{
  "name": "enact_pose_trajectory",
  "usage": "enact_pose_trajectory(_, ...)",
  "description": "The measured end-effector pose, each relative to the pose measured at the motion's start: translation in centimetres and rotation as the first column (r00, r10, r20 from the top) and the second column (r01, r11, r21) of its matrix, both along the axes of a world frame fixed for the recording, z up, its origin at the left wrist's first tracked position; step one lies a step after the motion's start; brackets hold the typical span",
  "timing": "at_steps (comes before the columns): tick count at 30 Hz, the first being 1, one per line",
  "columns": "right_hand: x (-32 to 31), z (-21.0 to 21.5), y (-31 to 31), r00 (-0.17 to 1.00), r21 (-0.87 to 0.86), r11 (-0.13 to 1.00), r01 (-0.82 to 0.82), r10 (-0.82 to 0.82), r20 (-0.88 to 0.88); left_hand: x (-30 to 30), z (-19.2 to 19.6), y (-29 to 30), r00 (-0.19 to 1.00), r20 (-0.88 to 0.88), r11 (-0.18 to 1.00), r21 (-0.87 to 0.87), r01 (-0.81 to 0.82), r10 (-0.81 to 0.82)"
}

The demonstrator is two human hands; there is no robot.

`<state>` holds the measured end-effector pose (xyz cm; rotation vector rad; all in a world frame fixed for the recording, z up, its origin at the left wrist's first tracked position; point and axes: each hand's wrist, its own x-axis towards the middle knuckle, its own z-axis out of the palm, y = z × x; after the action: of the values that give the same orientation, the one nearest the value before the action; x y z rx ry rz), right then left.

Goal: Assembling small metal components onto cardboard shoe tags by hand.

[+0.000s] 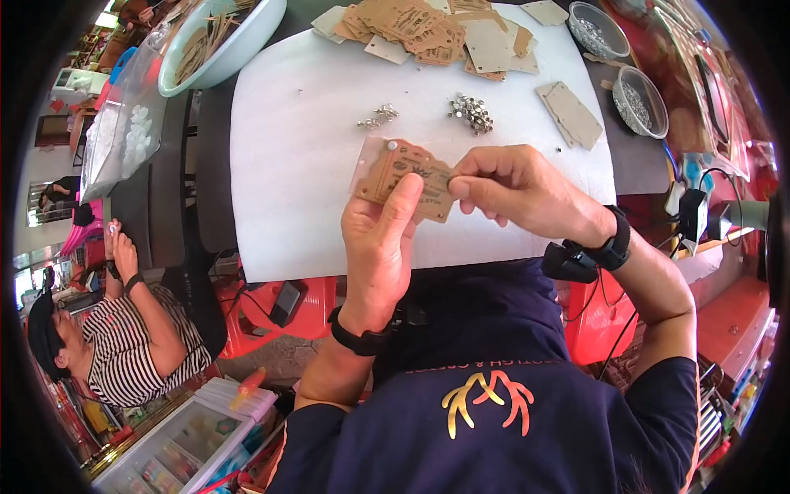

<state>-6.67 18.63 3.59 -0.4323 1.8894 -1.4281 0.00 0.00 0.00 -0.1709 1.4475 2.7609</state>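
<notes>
My left hand (374,259) holds a brown printed cardboard card (397,171) above the white mat (288,189), thumb on its face. A strip of clear plastic (360,165) juts out past the card's left side. At the card's upper left corner sits a round silver stud (392,146); a hole shows at its lower left. With thumb and forefinger pressed together, my right hand (531,193) pinches at the card's right edge. Whether a small part is between those fingertips is hidden. Just beyond lie a heap of silver metal studs (472,115) and a smaller group of metal pieces (379,116).
Cardboard cards (403,20) are heaped at the far edge, with grey cards (569,115) to the right. Two clear bowls of small metal parts stand far right, the nearer bowl (663,130) beside the mat. A pale basin (169,78) holds sticks. Another person (144,350) sits at left.
</notes>
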Motion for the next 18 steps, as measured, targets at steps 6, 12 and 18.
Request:
enact_pose_trajectory(6,-1.8,0.0,-0.9,0.917,0.041,0.992,-0.121,0.128,-0.379,1.3,0.0,-1.6,0.988,0.040,0.988,-0.040,-0.148,0.150)
enact_pose_trajectory(12,-6.3,-0.1,-2.3,0.720,0.172,0.985,0.010,0.112,-0.685,2.0,-1.0,-3.6,0.978,0.065,0.980,-0.022,-0.199,0.200)
enact_pose_trajectory(18,-8.9,1.2,-3.9,0.721,0.363,0.931,0.035,0.228,-0.654,1.8,-2.0,-3.8,0.979,0.073,0.981,0.019,-0.193,0.191)
